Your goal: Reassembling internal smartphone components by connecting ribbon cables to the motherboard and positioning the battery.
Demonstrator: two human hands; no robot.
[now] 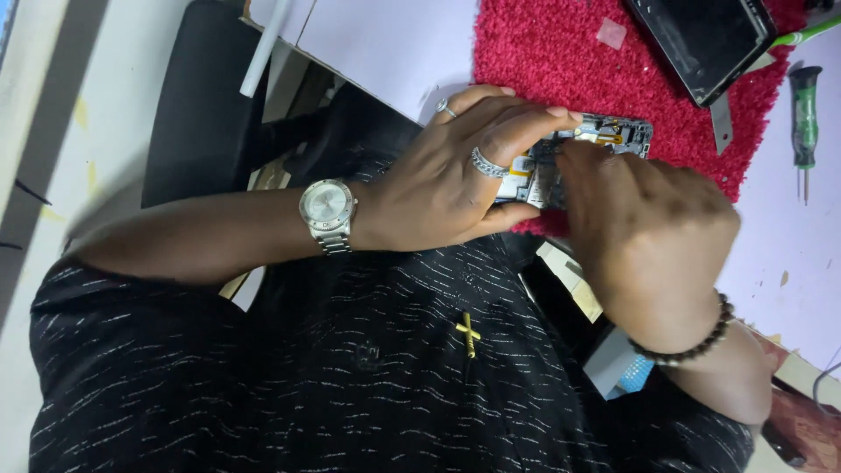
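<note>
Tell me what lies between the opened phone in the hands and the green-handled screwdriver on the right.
In the head view, between the opened phone and the green-handled screwdriver lies red fuzzy mat, then a metal blade tool at its edge and bare white table.

The opened phone [578, 153], held between both hands, shows bare metal shielding, matt circuit board and a yellow glossy connector part. Beneath the grip lies a red mat [561, 52] of rough, shaggy cloth pile. Beyond the grip rests a black screen panel [701, 39], glossy glass. Right of the grip lies a screwdriver [804, 114] with green plastic handle and thin metal shaft. The left hand [447, 180] carries polished metal rings and a brushed steel wristwatch [328, 213].
</note>
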